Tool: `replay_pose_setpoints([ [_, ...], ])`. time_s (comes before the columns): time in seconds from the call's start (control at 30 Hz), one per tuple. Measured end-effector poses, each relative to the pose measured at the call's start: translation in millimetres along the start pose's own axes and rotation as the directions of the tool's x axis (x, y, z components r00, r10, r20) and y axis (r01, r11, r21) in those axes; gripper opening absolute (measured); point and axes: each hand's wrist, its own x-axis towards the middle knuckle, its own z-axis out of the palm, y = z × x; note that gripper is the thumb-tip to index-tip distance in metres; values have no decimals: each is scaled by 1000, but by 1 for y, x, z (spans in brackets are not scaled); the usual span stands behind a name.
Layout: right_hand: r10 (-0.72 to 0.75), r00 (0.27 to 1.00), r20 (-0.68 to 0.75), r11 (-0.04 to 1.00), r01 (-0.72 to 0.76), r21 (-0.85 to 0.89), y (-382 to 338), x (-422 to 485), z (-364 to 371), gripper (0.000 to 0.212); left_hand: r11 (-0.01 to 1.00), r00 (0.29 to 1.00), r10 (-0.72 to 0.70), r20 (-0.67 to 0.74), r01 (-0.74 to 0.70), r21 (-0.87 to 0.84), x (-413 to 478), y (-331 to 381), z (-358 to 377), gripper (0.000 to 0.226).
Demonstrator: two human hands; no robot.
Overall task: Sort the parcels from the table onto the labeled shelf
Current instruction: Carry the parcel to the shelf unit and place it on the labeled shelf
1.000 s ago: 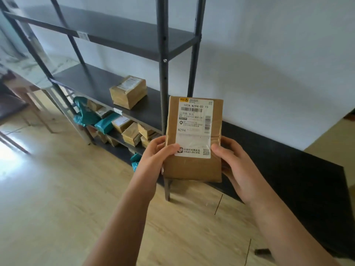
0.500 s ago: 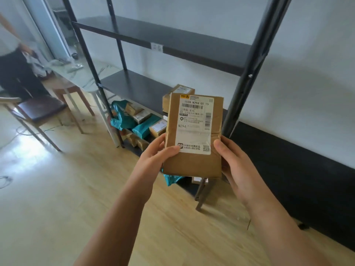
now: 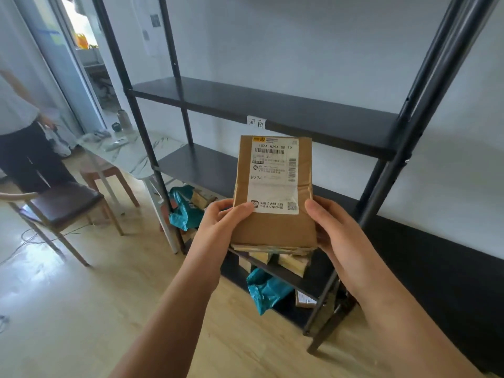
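A brown cardboard parcel [image 3: 272, 227] with a white shipping label is held upright in front of the black metal shelf [image 3: 272, 110]. My left hand [image 3: 223, 222] grips its lower left edge, thumb on the label's corner. My right hand [image 3: 335, 236] holds its lower right edge. A handwritten paper tag [image 3: 256, 122] hangs on the front rim of the bare shelf board above the parcel. The lower boards carry brown boxes [image 3: 291, 261] and teal bags [image 3: 267, 290], partly hidden behind the parcel.
A marble-topped table [image 3: 131, 156] stands left of the shelf, with a dark-seated chair [image 3: 60, 205] in front of it. A person [image 3: 19, 143] stands at the far left. Another teal bag [image 3: 182, 211] lies at the shelf's left end. Wood floor below.
The view has swung left and up, so the shelf's tagged board now sits straight behind the parcel. Both hands keep the same hold on the parcel.
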Motion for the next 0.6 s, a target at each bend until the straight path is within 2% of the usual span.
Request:
replay_pose_setpoints([
  [0.13, -76, 997, -23, 997, 75, -4, -19, 42, 11, 66, 997, 996, 74, 39, -75, 29, 44, 30, -5, 45],
  [0.37, -174, 972, -159, 985, 173, -25, -59, 129, 32, 92, 967, 958, 195, 211, -224, 121, 128, 85, -11, 73],
  [0.5, -257, 958, -125, 967, 255, -32, -78, 166, 42, 69, 953, 938, 239, 250, -276, 123, 168, 105, -12, 58],
  [0.6, -289, 946, -149, 957, 287, -32, -83, 183, 48, 76, 949, 926, 264, 269, -299, 101, 193, 117, -11, 35],
])
